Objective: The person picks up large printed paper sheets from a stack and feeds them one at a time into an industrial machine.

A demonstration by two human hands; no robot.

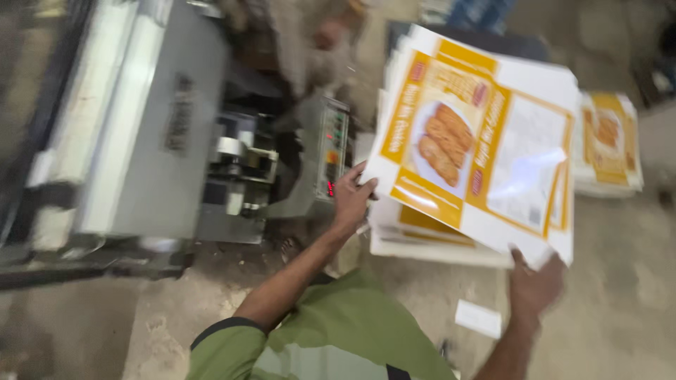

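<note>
While both hands lift the stack of flat white-and-yellow printed cardboard sheets [479, 141], the left hand [350, 200] has its fingers clamped on the near-left edge and the right hand [533, 285] pinches the lower corner. Loosely fanned, the sheets could slide apart. Below lie a dusty concrete floor [620, 302], another sheet pile [609, 144] and a grey machine [148, 134].
</note>
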